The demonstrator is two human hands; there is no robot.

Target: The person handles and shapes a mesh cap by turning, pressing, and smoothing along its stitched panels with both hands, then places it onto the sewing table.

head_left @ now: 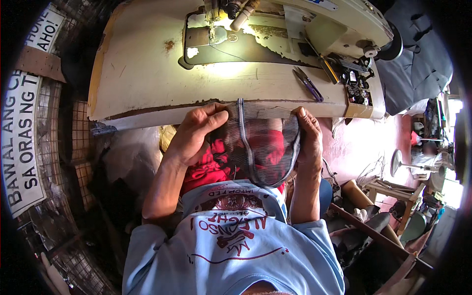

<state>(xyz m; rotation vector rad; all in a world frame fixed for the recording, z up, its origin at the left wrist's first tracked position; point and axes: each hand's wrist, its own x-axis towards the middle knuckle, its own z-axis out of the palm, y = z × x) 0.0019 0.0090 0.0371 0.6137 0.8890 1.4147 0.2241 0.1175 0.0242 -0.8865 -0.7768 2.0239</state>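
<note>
Between my two hands hangs a piece of dark see-through mesh fabric (pixel 268 147) with a grey zipper-like strip down its left part and a dark bound edge on the right. My left hand (pixel 199 129) pinches its upper left side, thumb against the bent fingers. The upper right corner is gripped between the thumb and fingers of my right hand (pixel 308 132). The mesh hangs over my lap, just in front of the sewing table's near edge. Beyond it, on the worn cream sewing table (pixel 142 73), stands a sewing machine (pixel 344 24) with its lamp lit over the needle area.
Thread snips (pixel 308 84) lie right of centre on the table. A yellow-handled tool (pixel 328 69) rests beside a tray of bobbins and small metal parts (pixel 359 91). Dark fabric (pixel 415 64) is heaped at the right. A wire grid wall (pixel 49 132) with signs stands left; a fan (pixel 397 162) stands far right.
</note>
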